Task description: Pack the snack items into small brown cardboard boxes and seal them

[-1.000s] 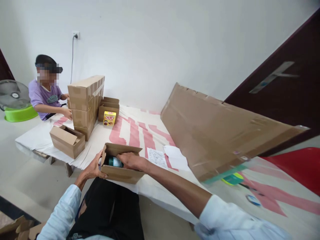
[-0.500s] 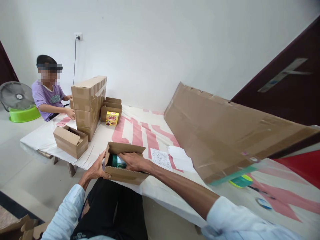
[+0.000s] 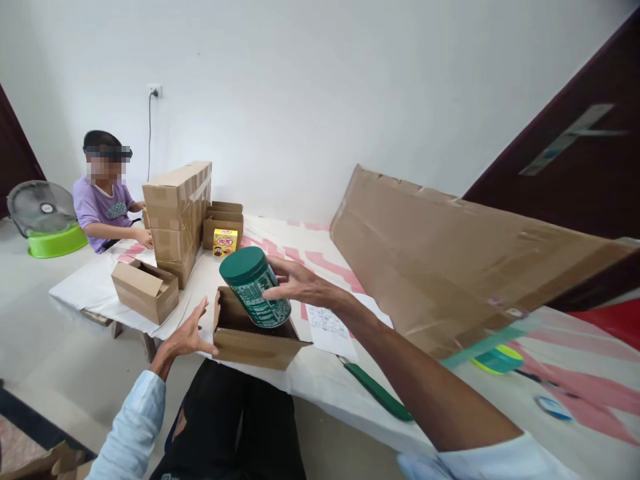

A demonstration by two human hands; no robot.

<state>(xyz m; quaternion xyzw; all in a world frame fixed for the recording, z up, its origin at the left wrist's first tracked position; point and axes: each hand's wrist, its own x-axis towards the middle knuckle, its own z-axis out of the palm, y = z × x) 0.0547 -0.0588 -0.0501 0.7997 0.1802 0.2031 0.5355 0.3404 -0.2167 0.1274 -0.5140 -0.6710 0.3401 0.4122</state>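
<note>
Tilting over the open carton [image 3: 257, 350] near the front edge of the worktop [image 3: 330, 393], one green canister [image 3: 253, 290] is gripped by the right hand [image 3: 300, 283]; left hand [image 3: 187, 333], spread, empty, just beside the carton; status: canister held up, not yet set down, carton unclosed.

Noted on cloth-draped counter [image 3: 93, 285]: open front carton [image 3: 256, 349], taped carton stack [image 3: 173, 215], yellow box [image 3: 225, 243], printed sheet [image 3: 331, 333], green-handled tool [image 3: 379, 393].

Canister [image 3: 250, 293] in way @ box [image 3: 257, 351] opng
</note>
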